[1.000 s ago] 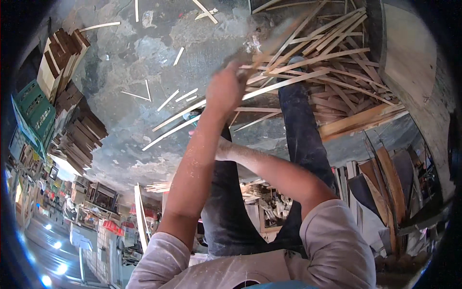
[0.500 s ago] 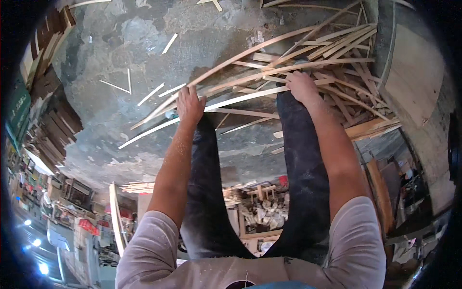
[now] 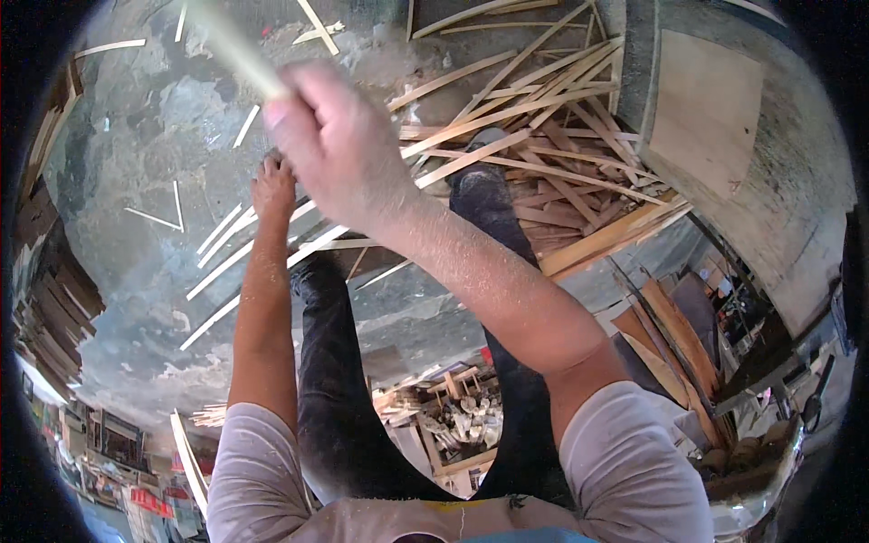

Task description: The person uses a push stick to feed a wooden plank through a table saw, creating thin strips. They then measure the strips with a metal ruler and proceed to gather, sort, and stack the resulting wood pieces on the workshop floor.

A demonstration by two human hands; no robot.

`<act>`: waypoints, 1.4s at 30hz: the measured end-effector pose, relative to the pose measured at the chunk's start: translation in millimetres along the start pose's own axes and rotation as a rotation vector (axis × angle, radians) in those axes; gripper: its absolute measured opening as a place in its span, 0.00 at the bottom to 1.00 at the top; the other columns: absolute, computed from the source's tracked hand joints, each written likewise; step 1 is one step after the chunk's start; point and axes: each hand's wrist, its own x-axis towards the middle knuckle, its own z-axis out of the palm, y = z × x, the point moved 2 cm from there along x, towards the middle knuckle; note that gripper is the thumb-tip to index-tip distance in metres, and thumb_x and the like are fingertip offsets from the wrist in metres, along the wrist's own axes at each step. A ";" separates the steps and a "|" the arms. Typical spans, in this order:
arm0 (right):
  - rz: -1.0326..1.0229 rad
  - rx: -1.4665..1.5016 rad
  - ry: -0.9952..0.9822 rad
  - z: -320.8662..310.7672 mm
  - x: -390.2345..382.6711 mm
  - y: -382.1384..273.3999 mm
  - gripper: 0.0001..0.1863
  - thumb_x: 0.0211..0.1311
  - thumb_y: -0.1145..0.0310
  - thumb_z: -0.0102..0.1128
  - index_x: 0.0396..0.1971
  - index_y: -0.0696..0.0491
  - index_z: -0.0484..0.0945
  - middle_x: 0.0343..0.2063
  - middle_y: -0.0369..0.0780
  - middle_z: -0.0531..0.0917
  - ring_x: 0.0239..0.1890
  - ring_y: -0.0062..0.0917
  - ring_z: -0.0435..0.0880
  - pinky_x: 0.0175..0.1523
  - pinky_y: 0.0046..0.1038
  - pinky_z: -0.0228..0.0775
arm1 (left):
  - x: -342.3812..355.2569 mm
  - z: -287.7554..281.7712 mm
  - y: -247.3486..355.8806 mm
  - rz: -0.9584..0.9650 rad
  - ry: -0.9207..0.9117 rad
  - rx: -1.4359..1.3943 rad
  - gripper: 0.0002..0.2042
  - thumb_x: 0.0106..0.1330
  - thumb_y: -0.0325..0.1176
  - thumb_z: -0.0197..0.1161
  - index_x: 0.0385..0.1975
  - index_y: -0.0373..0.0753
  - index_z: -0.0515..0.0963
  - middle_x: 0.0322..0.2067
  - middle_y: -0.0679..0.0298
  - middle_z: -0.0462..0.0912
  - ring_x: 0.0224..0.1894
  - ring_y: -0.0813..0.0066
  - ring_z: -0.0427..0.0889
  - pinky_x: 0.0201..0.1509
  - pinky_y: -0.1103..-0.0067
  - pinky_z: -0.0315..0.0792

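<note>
My right hand [image 3: 335, 149] is raised well above the floor, blurred by motion. Its fingers are closed round one end of a pale wooden strip [image 3: 240, 50], which slants away to the upper left and out of the picture. Lower down, my left hand [image 3: 273, 188] has its fingers curled near the floor, beside long thin wooden strips [image 3: 222, 270]; what lies in those fingers, if anything, is hidden. Several of these strips run under my right hand and forearm toward a large heap of wood strips [image 3: 579, 149] on the right.
My dark-trousered legs stand apart, one foot against the heap. Short offcuts [image 3: 246, 127] are scattered over the grey concrete floor [image 3: 136, 299]. Stacked boards [image 3: 59, 317] line the left side, a flat panel [image 3: 706, 113] lies at the right, and cluttered wood pieces [image 3: 471, 407] show between my legs.
My right hand has left the strips by my knee and swung up and left, now with a strip in it. My left hand has shifted left. The whole view has turned somewhat.
</note>
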 end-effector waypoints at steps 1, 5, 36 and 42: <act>0.157 0.118 0.039 -3.0 3.1 9.4 0.09 0.75 0.66 0.51 0.40 0.57 0.74 0.31 0.41 0.84 0.32 0.29 0.85 0.39 0.30 0.78 | 1.3 -5.6 -4.2 0.016 -0.179 0.267 0.15 0.68 0.39 0.59 0.49 0.39 0.72 0.54 0.50 0.77 0.56 0.47 0.77 0.55 0.56 0.74; 0.659 0.441 0.295 -12.1 -24.0 76.8 0.11 0.75 0.68 0.49 0.41 0.62 0.73 0.31 0.43 0.84 0.32 0.25 0.86 0.41 0.26 0.81 | -22.5 -33.1 17.6 -0.057 -0.450 0.168 0.13 0.70 0.39 0.53 0.44 0.37 0.73 0.33 0.41 0.82 0.37 0.38 0.82 0.43 0.50 0.74; 0.087 -1.012 -0.897 -95.5 -17.3 176.3 0.10 0.68 0.65 0.55 0.41 0.54 0.79 0.42 0.44 0.80 0.48 0.39 0.83 0.53 0.43 0.79 | -199.8 -174.9 154.1 -0.644 -0.062 -0.109 0.08 0.67 0.33 0.62 0.34 0.34 0.76 0.23 0.53 0.81 0.27 0.49 0.81 0.36 0.61 0.74; -0.195 -0.867 -0.968 -53.4 -35.8 99.1 0.12 0.67 0.63 0.52 0.36 0.53 0.82 0.35 0.45 0.84 0.43 0.37 0.86 0.50 0.40 0.80 | -136.8 -187.4 165.1 -0.286 0.003 0.030 0.11 0.68 0.30 0.60 0.47 0.38 0.73 0.51 0.45 0.79 0.53 0.45 0.78 0.52 0.56 0.70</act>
